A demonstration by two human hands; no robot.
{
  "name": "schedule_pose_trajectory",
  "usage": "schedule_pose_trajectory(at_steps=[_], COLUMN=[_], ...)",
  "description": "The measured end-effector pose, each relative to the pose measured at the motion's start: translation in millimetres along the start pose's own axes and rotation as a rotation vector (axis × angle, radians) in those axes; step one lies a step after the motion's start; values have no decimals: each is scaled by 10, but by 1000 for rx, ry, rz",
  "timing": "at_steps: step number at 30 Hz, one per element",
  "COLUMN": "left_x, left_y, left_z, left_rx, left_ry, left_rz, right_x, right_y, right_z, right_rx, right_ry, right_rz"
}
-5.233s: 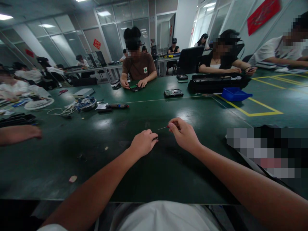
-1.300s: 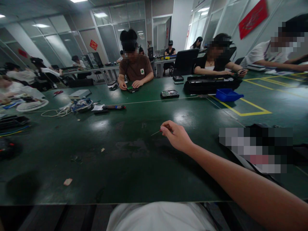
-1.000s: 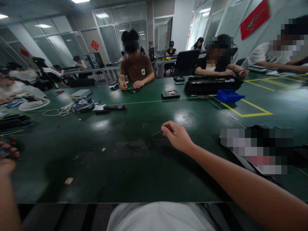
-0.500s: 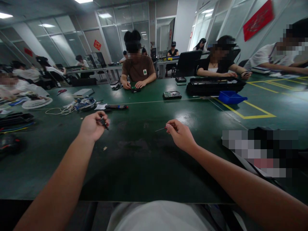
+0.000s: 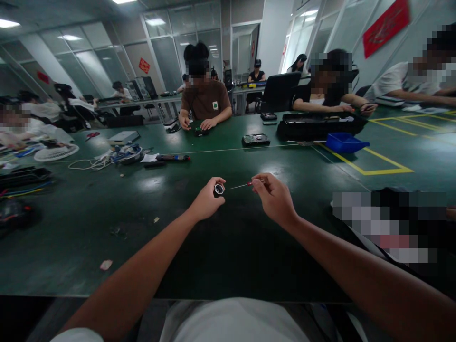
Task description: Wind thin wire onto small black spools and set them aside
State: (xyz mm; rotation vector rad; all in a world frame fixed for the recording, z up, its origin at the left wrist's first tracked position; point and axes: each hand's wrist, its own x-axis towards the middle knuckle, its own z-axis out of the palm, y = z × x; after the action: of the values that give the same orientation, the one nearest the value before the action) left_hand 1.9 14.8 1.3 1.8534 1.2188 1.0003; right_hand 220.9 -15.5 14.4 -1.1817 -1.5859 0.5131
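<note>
Pinched in the left hand (image 5: pixel 208 199) is a small black round part (image 5: pixel 218 191) with a pale rim — and the right hand (image 5: pixel 274 197) is clamped on a red-handled screwdriver (image 5: pixel 250 184), thin tip just short of the part. Both are over the green table (image 5: pixel 228 256), blue tray (image 5: pixel 346 144) farther back.

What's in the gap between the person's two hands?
In the head view, a thin tool in the right hand points partway across toward the round part in the left hand.
</note>
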Motion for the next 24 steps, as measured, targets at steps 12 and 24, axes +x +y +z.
schedule_pose_trajectory(at_steps=[12,24], left_x=[-90,-103], left_y=[-103,-125], left_z=[-1,-13], left_rx=[61,135], left_ry=[2,34], left_rz=[79,98], right_x=[-68,-34], right_y=[-15,-64], right_z=[19,-18], right_rx=[52,-139], right_ry=[-156,-112], right_rz=[-58,-33])
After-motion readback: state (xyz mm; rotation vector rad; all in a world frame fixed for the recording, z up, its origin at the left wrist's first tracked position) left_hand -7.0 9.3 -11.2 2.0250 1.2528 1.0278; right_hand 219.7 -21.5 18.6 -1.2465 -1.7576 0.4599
